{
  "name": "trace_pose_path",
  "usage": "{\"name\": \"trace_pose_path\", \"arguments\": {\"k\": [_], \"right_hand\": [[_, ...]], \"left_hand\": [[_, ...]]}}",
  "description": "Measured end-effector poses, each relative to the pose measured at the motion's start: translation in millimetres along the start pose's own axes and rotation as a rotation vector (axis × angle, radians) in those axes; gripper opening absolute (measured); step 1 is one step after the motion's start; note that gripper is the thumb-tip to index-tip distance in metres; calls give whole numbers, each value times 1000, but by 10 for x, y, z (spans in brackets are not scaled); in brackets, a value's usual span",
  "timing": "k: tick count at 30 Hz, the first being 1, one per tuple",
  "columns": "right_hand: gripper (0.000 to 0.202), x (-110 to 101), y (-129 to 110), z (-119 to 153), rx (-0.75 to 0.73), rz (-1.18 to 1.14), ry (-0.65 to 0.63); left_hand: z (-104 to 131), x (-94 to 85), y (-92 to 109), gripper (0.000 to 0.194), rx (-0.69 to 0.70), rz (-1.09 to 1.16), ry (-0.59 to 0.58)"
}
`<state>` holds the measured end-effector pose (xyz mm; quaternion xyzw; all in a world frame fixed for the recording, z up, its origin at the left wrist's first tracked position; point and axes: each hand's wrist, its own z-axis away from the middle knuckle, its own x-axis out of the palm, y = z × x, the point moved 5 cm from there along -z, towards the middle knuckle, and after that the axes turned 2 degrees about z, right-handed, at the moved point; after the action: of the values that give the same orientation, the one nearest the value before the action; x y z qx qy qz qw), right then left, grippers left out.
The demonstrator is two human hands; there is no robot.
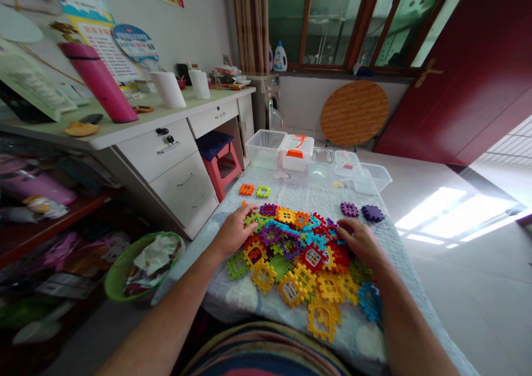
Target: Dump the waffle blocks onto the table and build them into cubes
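Note:
A heap of colourful square plastic tiles with notched edges (291, 248) lies on the cloth-covered table (220, 293). At the heap's left edge, my left hand (235, 229) rests against green tiles, its fingers apart. My right hand (359, 240) touches the right side of the heap near red and purple tiles, fingers curved and spread. Neither hand lifts a tile. Beyond the heap lie an orange tile (246, 189) and a lime tile (263, 191) on the left, and two purple tiles (349, 209) on the right.
Several clear plastic boxes (266, 143) stand along the table's far end, one with an orange latch (295, 154). To the left are a desk (153, 154), a red stool with a dark seat (222, 168) and a green bin (120, 268). A round wooden tabletop (354, 113) leans by the far wall.

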<state>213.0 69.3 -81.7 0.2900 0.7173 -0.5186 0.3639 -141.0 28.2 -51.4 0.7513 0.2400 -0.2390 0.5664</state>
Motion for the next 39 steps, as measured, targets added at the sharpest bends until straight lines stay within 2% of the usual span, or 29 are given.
{"name": "trace_pose_path", "arguments": {"k": [3,5,8,11,14,16,20,26,33,36,39], "right_hand": [[30,5,4,0,-4,0,-2],[29,8,6,-2,-4,-13,4],[29,0,-7,-4,2,-19,19],[29,-11,-39,-2,0,-3,16],[31,-18,-60,2,-2,10,11],[32,-20,-60,3,0,13,15],[33,-9,-40,-1,6,9,12],[31,-8,-35,-1,-8,-2,20],[32,-8,-41,0,-7,0,17],[34,-1,-30,2,1,-2,19],[34,4,-25,4,2,6,17]], "left_hand": [[53,-76,46,40,98,-165,102],[150,-156,75,33,124,-212,105],[360,-241,126,19,94,-232,-53],[593,-243,170,29,52,-269,-248],[758,-181,161,41,19,-304,-335],[810,-138,135,40,-2,-307,-344],[811,-152,103,35,-17,-265,-316],[722,-337,-23,24,-104,-219,-281],[639,-419,-171,31,-133,-137,-130],[567,-439,-151,35,-138,-67,-39],[426,-437,-58,35,-102,-48,-18]]}}
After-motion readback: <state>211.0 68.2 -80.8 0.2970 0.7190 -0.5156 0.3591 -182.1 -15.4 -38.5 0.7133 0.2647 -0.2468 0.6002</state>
